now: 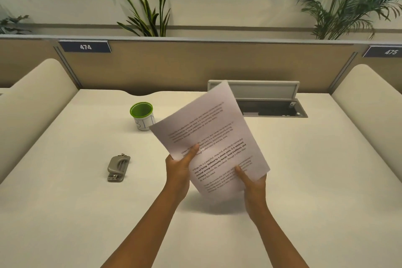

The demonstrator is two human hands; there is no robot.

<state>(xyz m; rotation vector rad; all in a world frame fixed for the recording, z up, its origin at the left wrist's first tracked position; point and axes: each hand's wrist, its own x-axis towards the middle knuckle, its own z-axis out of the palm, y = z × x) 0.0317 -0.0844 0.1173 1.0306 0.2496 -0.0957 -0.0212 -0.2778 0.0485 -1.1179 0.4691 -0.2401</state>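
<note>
A printed sheet of white paper [208,135] hangs tilted above the middle of the cream desk [76,213], its top corner leaning away to the right. My left hand [179,169] pinches its left edge, thumb on the printed face. My right hand [254,187] pinches the bottom right edge, thumb on top as well. The fingers behind the sheet are hidden. Whether it is one sheet or a thin stack I cannot tell.
A grey hole punch [118,168] lies on the desk to the left of my hands. A green-rimmed white cup [142,116] stands behind it. An open cable hatch [267,102] sits at the back right. Partitions enclose the desk on three sides.
</note>
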